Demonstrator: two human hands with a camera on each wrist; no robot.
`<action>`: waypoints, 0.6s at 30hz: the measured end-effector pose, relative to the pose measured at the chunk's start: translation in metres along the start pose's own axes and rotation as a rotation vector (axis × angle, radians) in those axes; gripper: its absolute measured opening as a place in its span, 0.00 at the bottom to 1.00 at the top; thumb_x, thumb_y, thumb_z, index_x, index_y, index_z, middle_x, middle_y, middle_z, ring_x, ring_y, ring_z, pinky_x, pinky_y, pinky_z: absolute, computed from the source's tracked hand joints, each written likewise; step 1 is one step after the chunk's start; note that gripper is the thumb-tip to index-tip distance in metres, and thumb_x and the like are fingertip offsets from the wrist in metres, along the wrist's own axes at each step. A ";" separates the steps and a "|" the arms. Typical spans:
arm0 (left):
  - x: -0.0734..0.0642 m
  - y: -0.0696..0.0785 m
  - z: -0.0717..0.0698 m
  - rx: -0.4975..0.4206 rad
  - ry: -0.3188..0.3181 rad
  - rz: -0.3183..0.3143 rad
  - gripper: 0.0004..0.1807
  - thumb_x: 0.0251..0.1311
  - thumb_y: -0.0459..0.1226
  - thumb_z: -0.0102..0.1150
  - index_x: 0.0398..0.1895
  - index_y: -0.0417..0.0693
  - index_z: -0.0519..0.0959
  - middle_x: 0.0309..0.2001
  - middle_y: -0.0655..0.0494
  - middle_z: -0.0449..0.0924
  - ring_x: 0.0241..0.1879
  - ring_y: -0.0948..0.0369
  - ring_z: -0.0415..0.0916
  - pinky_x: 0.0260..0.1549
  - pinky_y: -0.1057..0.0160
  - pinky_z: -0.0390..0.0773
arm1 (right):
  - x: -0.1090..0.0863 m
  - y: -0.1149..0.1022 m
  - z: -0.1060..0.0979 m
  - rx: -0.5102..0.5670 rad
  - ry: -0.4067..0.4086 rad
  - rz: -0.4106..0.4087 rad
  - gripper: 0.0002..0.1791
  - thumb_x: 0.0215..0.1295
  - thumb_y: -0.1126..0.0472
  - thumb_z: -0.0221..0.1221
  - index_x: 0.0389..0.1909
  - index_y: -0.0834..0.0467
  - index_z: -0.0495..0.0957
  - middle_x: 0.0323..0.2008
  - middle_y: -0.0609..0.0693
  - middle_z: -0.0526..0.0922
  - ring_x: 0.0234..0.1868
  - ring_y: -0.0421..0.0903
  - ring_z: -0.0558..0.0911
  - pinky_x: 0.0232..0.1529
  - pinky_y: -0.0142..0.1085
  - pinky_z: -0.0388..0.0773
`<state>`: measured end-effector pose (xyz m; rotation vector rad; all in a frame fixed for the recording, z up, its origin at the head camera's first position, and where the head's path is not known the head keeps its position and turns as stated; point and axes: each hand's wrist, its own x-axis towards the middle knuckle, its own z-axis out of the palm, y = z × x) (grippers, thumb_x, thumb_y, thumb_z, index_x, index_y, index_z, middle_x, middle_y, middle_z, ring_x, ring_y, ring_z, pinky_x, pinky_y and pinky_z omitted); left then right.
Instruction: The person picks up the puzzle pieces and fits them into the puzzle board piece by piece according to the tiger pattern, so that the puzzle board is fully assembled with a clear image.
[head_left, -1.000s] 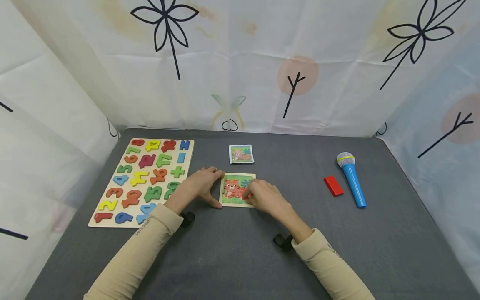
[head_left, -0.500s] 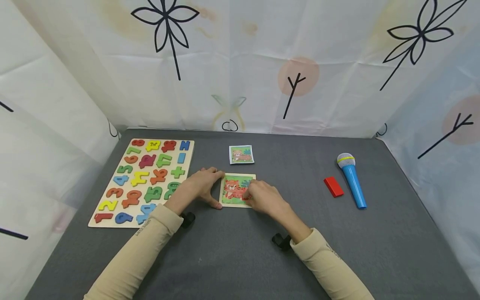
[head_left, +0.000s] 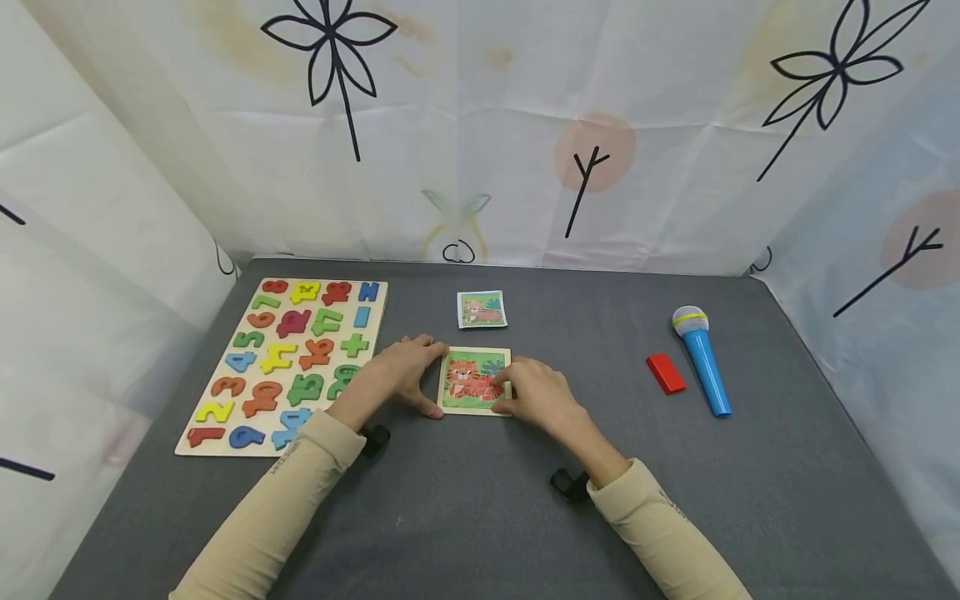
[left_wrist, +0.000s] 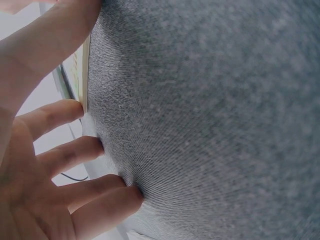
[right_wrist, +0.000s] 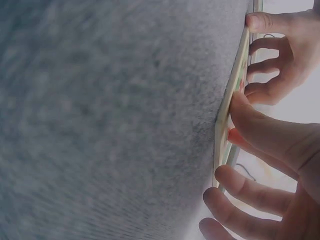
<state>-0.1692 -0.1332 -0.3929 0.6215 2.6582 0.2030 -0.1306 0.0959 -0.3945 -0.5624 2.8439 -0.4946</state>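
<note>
A small square picture puzzle, a tiger on green in a light wooden frame, lies flat on the grey table. My left hand holds it at its left side, thumb at the near corner and index finger at the far one; the left wrist view shows the other fingertips on the cloth. From the right, my right hand touches the puzzle. Its index fingertip rests on the tiger picture, and the thumb lies at the near edge in the right wrist view. The remaining fingers are spread beside the right edge.
A wooden number board with coloured digits lies to the left, partly under my left forearm. Behind the puzzle is a small tiger picture card. A red block and a blue toy microphone lie on the right.
My right hand's fingers were bunched over the right part of the tiger; now thumb and index finger are apart and the hand sits slightly further right. The left hand has stayed put.
</note>
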 end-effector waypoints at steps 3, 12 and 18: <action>0.000 -0.001 0.001 -0.002 0.003 -0.001 0.57 0.45 0.58 0.80 0.77 0.46 0.64 0.74 0.36 0.64 0.72 0.29 0.62 0.69 0.35 0.69 | 0.000 0.001 0.000 0.033 -0.011 0.021 0.17 0.56 0.54 0.75 0.46 0.53 0.90 0.43 0.52 0.86 0.32 0.42 0.77 0.25 0.34 0.71; -0.003 -0.004 0.006 -0.010 0.019 -0.005 0.58 0.47 0.60 0.78 0.79 0.49 0.62 0.77 0.37 0.59 0.75 0.29 0.57 0.68 0.33 0.68 | 0.000 0.005 0.000 0.032 -0.058 -0.002 0.15 0.59 0.56 0.73 0.47 0.52 0.90 0.44 0.52 0.85 0.33 0.42 0.74 0.27 0.34 0.69; -0.011 -0.006 0.010 0.005 0.056 0.001 0.58 0.49 0.61 0.75 0.81 0.52 0.59 0.80 0.37 0.55 0.77 0.31 0.54 0.67 0.31 0.68 | 0.000 0.009 0.001 0.077 -0.045 0.004 0.14 0.62 0.59 0.72 0.49 0.52 0.90 0.43 0.53 0.86 0.30 0.42 0.70 0.25 0.33 0.62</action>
